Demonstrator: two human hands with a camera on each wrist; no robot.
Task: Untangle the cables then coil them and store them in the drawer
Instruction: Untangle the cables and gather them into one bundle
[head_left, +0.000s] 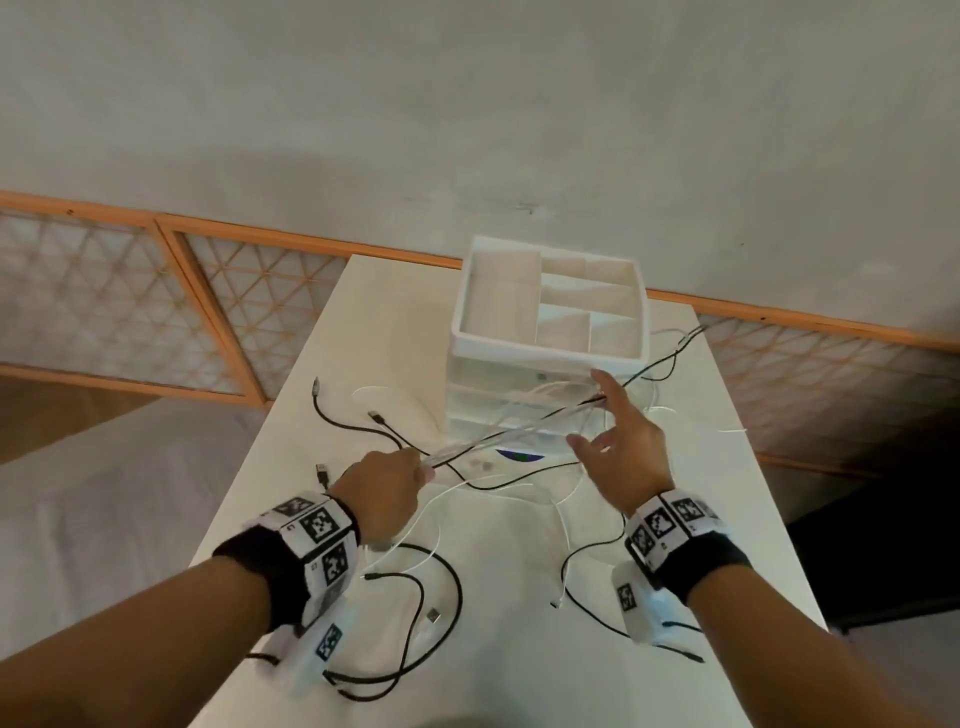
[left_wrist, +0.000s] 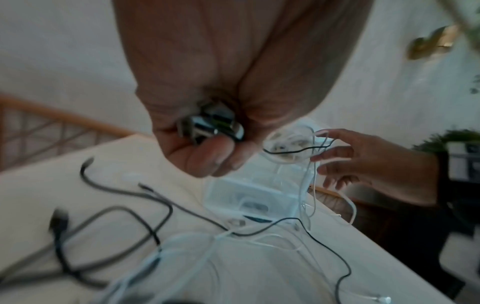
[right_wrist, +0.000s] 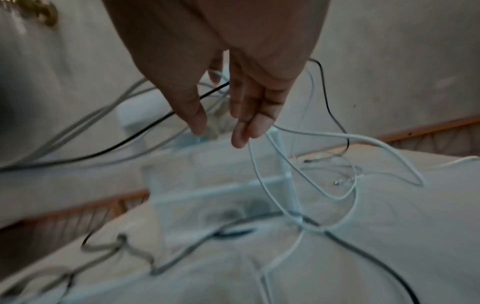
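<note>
Left hand is fisted, its grip closed round a bundle of white and black cables pulled taut across to the right hand. Right hand's grip is wide: fingers spread and straight, strands running between them, nothing pinched.

The drawer unit stands at the far middle of the white worktop, its divided top tray empty; the taut bundle crosses in front of its translucent drawer fronts. Whether any drawer is open cannot be told.

Edges: the worktop's left and right edges both show. A black cable runs off toward the far right corner. Another black cable loops near the front left edge, just beside the left wrist. Loose white strands lie mid-worktop between the hands. Open surface sits left of the drawer unit, apart from two black plug ends.

Hard to make out: wrist views are motion-blurred. Left wrist view shows something shiny inside the fist, identity unclear. White cables on the white worktop are faint, so the count is uncertain. The wrist bands hide parts of the near cable loops.
</note>
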